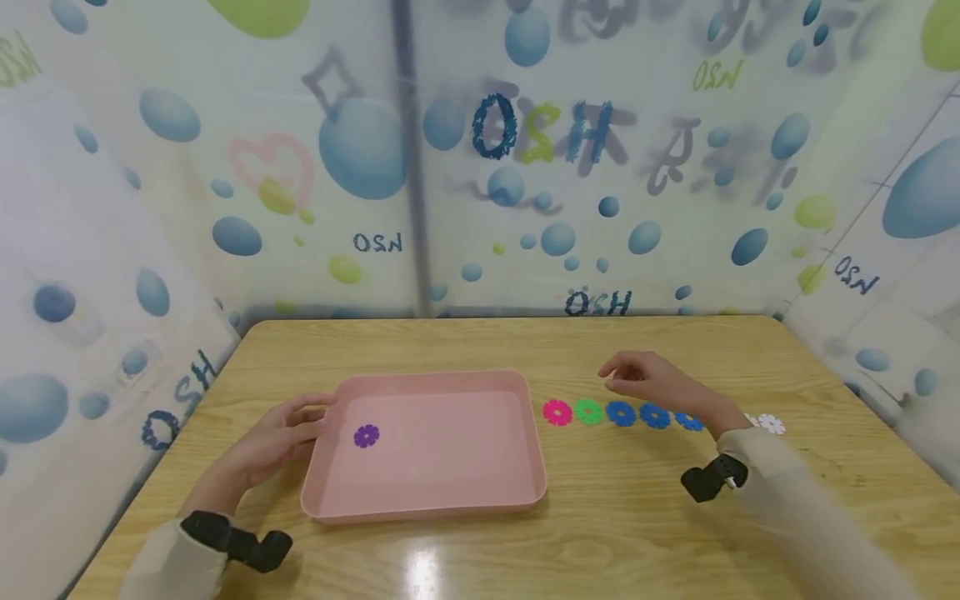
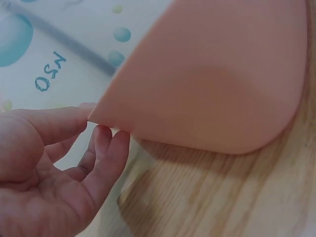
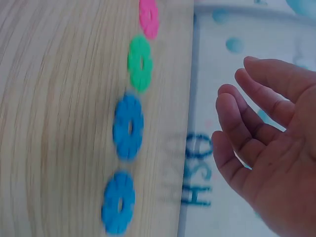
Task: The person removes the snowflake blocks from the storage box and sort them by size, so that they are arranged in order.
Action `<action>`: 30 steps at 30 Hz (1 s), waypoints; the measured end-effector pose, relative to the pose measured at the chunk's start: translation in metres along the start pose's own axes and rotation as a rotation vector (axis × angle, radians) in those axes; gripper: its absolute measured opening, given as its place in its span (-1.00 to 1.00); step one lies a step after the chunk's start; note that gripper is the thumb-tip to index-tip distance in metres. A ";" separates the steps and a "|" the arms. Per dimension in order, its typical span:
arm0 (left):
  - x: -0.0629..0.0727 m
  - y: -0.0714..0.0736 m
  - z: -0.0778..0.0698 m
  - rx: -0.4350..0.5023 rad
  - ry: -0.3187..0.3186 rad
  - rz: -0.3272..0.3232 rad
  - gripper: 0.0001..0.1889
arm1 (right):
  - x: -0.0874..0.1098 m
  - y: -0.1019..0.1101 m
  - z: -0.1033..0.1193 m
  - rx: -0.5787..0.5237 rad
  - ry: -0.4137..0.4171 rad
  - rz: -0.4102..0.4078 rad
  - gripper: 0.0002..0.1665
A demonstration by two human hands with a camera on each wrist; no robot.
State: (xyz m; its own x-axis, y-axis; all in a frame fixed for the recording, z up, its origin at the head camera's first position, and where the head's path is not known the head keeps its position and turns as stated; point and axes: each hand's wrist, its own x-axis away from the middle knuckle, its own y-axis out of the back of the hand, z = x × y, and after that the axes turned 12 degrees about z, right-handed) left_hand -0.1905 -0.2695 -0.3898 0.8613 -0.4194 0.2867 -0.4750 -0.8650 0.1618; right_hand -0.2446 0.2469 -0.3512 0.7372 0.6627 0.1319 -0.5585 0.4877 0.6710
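A shallow pink tray (image 1: 450, 454) lies on the table with one purple flower-shaped disc (image 1: 367, 436) inside, toward its left. My left hand (image 1: 281, 437) is at the tray's left side, and its thumb and fingers pinch the rim (image 2: 111, 116). To the right of the tray runs a row of flower-shaped discs: a pink one (image 1: 557, 412), a green one (image 1: 588, 412), several blue ones (image 1: 621, 414) and white ones (image 1: 771, 424). Above the blue discs hovers my right hand (image 1: 652, 379), fingers loosely bent and holding nothing. My right wrist hides part of the row.
Everything lies on a wooden table (image 1: 480, 554). Behind it and at both sides hang white curtains (image 1: 480, 225) printed with blue and green dots and letters. Dark straps with small devices (image 1: 716, 479) sit on both wrists.
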 end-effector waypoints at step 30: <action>-0.001 0.001 0.002 0.019 -0.015 0.019 -0.45 | -0.136 -0.085 0.111 0.142 0.128 0.387 -0.74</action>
State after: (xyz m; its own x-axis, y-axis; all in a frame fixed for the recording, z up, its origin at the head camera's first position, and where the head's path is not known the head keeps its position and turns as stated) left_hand -0.1911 -0.2704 -0.3913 0.8548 -0.4400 0.2753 -0.4881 -0.8617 0.1384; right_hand -0.2549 0.0523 -0.3447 0.4251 0.8512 0.3078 -0.7200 0.1119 0.6849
